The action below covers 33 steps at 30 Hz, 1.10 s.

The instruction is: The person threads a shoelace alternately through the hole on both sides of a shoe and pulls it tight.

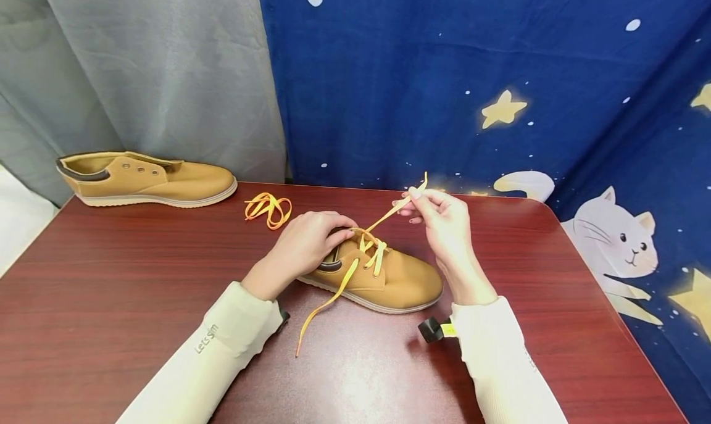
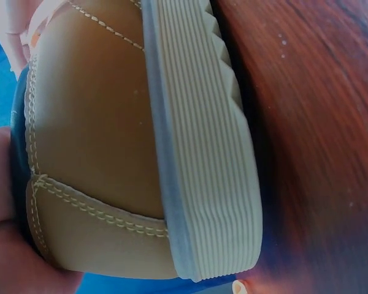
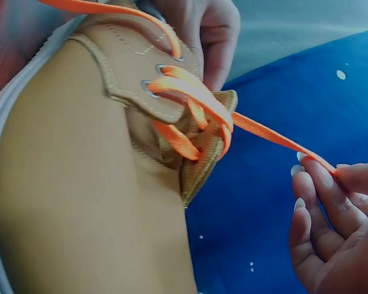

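Note:
A tan shoe (image 1: 408, 279) lies on the table with its toe to the right, an orange-yellow shoelace (image 3: 190, 92) threaded through some of its eyelets. My right hand (image 1: 447, 220) pinches one end of that lace between thumb and finger, stretching it up and away from the far eyelet flap; the tip sticks out past the fingers. My left hand (image 1: 311, 242) grips the shoe at its ankle opening, with fingertips at the top of the far flap. Toward me, the lace's other end trails from a near eyelet onto the table. The heel and ridged sole (image 2: 208, 165) fill the left wrist view.
At the back left of the table (image 1: 139, 300) stands a second tan shoe (image 1: 194, 182) without a lace. Near it lies a loosely coiled orange lace (image 1: 269, 210). Grey and blue curtains (image 1: 389, 78) hang just behind the table's far edge.

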### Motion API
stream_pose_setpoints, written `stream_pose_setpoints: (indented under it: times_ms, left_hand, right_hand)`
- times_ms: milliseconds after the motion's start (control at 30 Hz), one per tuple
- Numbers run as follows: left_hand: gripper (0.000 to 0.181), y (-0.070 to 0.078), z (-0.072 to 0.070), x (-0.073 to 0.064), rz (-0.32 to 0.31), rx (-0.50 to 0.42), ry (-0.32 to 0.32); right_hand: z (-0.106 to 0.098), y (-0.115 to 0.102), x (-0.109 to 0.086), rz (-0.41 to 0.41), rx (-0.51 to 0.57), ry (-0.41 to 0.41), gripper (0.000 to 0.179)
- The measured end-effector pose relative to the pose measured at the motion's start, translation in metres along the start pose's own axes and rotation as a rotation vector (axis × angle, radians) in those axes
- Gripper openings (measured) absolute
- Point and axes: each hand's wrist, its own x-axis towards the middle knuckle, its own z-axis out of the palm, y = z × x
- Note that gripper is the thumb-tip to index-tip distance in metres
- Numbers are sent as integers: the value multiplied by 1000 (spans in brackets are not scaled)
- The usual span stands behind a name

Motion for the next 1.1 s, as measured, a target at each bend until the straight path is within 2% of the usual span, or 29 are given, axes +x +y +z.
stream_pose_setpoints:
  times_ms: [167, 300, 433, 500, 600, 700, 867, 933, 1033, 1100]
  left_hand:
    - [19, 1, 0, 0, -5, 0, -1]
    - [19, 1, -1, 0, -8, -7, -4]
    - [19, 2, -1, 0, -9, -7, -6]
    - [19, 2, -1, 0, -12, -5, -7]
    - [19, 2, -1, -1, -17, -2, -10]
    - [19, 2, -1, -1, -20, 3, -13]
    - [19, 1, 0, -1, -21, -1, -21]
    - [19, 0, 0, 0, -23, -6, -23]
    - [19, -1, -1, 0, -23, -11, -24]
    - [19, -1, -1, -1, -24, -14, -32]
  right_hand:
    - [-2, -4, 2, -31, -9, 15, 23]
    - [-3, -7, 2, -51, 9, 40, 20]
    - [-6, -5, 2, -23, 29, 50, 15]
    - [-8, -2, 3, 9, 4, 50, 16]
    - [-13, 3, 4, 71, -86, 64, 21]
    - [-19, 7, 5, 134, -239, 41, 26]
    - [-31, 13, 2, 198, -520, -96, 35]
    - [-33, 15, -1, 180, -609, -154, 37]
    - [-34, 15, -8, 93, -715, -213, 36]
    - [-32, 13, -14, 35, -750, -240, 34]
